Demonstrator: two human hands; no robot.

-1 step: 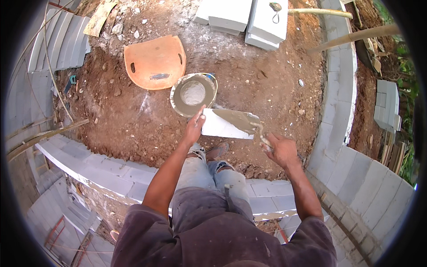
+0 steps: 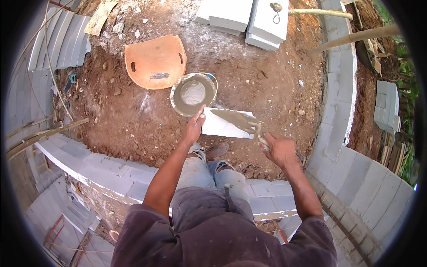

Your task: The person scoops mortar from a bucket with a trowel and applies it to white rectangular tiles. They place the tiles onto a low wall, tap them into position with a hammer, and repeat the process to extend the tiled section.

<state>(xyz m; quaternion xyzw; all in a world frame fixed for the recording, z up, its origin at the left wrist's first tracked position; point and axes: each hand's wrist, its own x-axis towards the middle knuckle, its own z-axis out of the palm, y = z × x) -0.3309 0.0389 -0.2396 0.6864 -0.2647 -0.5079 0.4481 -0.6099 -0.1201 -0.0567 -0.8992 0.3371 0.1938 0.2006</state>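
No packages, labels, signs, screens.

Outdoor building site: bare red-brown earth [image 2: 133,120] enclosed by low walls of grey concrete blocks [image 2: 338,89], spare blocks stacked [image 2: 249,18] on the ground, and a mortar-filled bucket [image 2: 194,93] beside a loaded trowel [image 2: 238,119].

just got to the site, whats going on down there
A person stands on red dirt inside a low wall of grey blocks. The left hand steadies a pale block by its end, while the right hand holds a trowel whose mortar-smeared blade lies on the block's top. A round pan of grey mortar sits just beyond, beside an orange seat shell. More blocks are stacked farther off.
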